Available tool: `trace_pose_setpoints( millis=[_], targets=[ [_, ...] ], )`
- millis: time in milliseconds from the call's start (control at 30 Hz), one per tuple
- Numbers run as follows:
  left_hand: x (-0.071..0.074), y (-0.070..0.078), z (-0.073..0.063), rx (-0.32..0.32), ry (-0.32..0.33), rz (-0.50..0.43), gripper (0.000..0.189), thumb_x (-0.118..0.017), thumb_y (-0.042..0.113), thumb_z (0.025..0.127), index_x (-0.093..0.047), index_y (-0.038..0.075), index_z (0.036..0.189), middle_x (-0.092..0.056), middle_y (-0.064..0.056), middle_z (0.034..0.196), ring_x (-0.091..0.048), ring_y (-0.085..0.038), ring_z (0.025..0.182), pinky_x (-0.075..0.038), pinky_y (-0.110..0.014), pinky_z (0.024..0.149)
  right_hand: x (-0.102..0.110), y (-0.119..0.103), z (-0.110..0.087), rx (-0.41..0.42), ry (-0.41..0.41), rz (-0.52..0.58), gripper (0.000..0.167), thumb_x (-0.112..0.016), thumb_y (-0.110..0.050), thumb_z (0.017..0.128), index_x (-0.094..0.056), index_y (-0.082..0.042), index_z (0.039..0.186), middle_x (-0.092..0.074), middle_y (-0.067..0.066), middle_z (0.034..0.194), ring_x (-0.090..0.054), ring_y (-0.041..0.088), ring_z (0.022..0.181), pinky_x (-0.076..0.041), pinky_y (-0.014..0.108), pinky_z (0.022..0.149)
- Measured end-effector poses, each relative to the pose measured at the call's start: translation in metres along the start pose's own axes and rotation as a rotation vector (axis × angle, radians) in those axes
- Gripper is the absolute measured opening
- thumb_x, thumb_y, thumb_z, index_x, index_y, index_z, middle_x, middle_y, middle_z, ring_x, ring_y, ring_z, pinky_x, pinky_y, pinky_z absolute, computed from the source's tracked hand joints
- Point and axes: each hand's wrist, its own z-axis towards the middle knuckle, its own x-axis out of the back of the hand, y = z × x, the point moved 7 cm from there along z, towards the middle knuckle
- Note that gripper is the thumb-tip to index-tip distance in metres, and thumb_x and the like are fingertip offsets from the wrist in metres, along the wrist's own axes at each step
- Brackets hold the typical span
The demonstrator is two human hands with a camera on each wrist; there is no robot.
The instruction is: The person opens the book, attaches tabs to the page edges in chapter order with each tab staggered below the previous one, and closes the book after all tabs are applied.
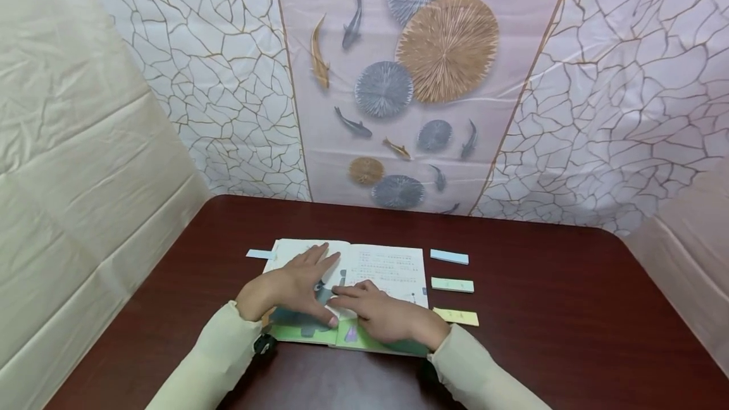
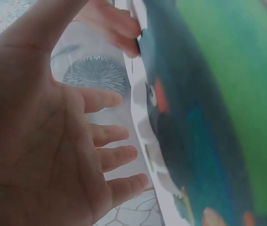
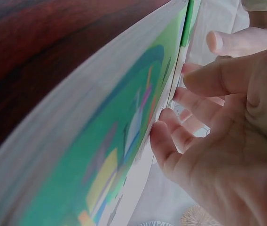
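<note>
An open picture book [image 1: 393, 262] lies flat on the table, with printed text on its right page and a coloured illustration along the bottom. My left hand [image 1: 296, 285] is over the left page, its fingers spread and pointing away, thumb toward the centre fold. In the left wrist view this palm [image 2: 44, 132] is bare and holds nothing. Close beside it, my right hand [image 1: 387, 315] reaches across the lower right page, fingertips at the fold. The right wrist view shows its fingers [image 3: 164, 141] slightly bent, tips against the page. A light-blue paper tab [image 1: 260, 254] sticks out from the book's left edge.
Right of the book, three small sticky-note pads lie in a column: blue [image 1: 449, 257], green [image 1: 452, 285] and yellow [image 1: 457, 317]. The dark red wooden table [image 1: 569, 309] ends at a patterned cloth backdrop [image 1: 398, 163], with pale cloth at both sides.
</note>
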Motion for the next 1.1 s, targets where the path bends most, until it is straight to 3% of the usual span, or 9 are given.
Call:
trace_pose_setpoints(
  millis=[167,333,467,600,733,867,1100],
  targets=[
    [-0.008,0.000,0.005,0.020,-0.019,-0.001,0.127,-0.089,0.062,0.076,-0.020,0.012,0.170,-0.007,-0.019,0.176,-0.007,-0.040,0.162,-0.018,-0.063,0.126,-0.001,0.001,0.000,0.012,0.003,0.014,0.054,-0.046,0.009,0.104,-0.055,-0.011,0.154,-0.040,0.012,0.167,-0.041,0.032,0.144,-0.039,0.050,0.117],
    [-0.012,-0.004,0.008,0.030,-0.031,-0.026,0.127,-0.089,0.062,0.076,-0.019,0.012,0.170,-0.009,-0.018,0.176,-0.009,-0.039,0.162,-0.019,-0.062,0.126,-0.005,0.003,0.000,-0.029,0.016,0.008,0.049,-0.052,-0.003,0.108,-0.053,-0.013,0.155,-0.039,0.009,0.168,-0.039,0.030,0.149,-0.038,0.052,0.119],
    [-0.013,-0.003,0.010,0.026,-0.041,-0.039,0.128,-0.090,0.062,0.076,-0.019,0.011,0.170,-0.009,-0.018,0.176,-0.008,-0.039,0.162,-0.017,-0.061,0.127,-0.003,0.005,-0.009,-0.065,0.084,-0.041,0.046,-0.057,-0.015,0.108,-0.055,-0.013,0.154,-0.042,0.011,0.165,-0.039,0.028,0.151,-0.039,0.050,0.120],
    [-0.013,-0.002,0.013,0.038,-0.040,-0.046,0.129,-0.091,0.061,0.074,-0.019,0.011,0.170,-0.009,-0.017,0.176,-0.007,-0.038,0.163,-0.017,-0.061,0.127,0.012,0.014,-0.023,-0.097,0.184,-0.094,0.046,-0.064,-0.017,0.105,-0.057,-0.007,0.149,-0.050,0.018,0.154,-0.047,0.034,0.144,-0.044,0.051,0.116],
    [-0.012,-0.002,0.015,0.056,-0.041,-0.054,0.130,-0.092,0.060,0.073,-0.020,0.012,0.170,-0.009,-0.016,0.177,-0.005,-0.037,0.163,-0.016,-0.060,0.127,0.031,0.038,-0.033,-0.214,0.243,-0.099,0.053,-0.071,-0.019,0.102,-0.055,-0.001,0.150,-0.052,0.022,0.151,-0.048,0.040,0.141,-0.045,0.055,0.113],
    [-0.013,-0.002,0.015,0.058,-0.043,-0.057,0.132,-0.093,0.059,0.072,-0.020,0.010,0.169,-0.008,-0.016,0.177,-0.004,-0.037,0.163,-0.013,-0.059,0.128,0.042,0.071,-0.040,-0.371,0.248,-0.077,0.067,-0.075,-0.029,0.100,-0.050,0.001,0.154,-0.047,0.024,0.155,-0.040,0.043,0.148,-0.036,0.059,0.119],
    [-0.014,-0.002,0.013,0.040,-0.037,-0.078,0.131,-0.093,0.059,0.073,-0.019,0.009,0.169,-0.007,-0.018,0.176,-0.003,-0.038,0.163,-0.013,-0.059,0.128,0.048,0.108,-0.048,-0.560,0.237,-0.103,0.092,-0.076,-0.050,0.096,-0.040,0.006,0.158,-0.033,0.031,0.162,-0.029,0.051,0.150,-0.037,0.064,0.115]
  ],
)
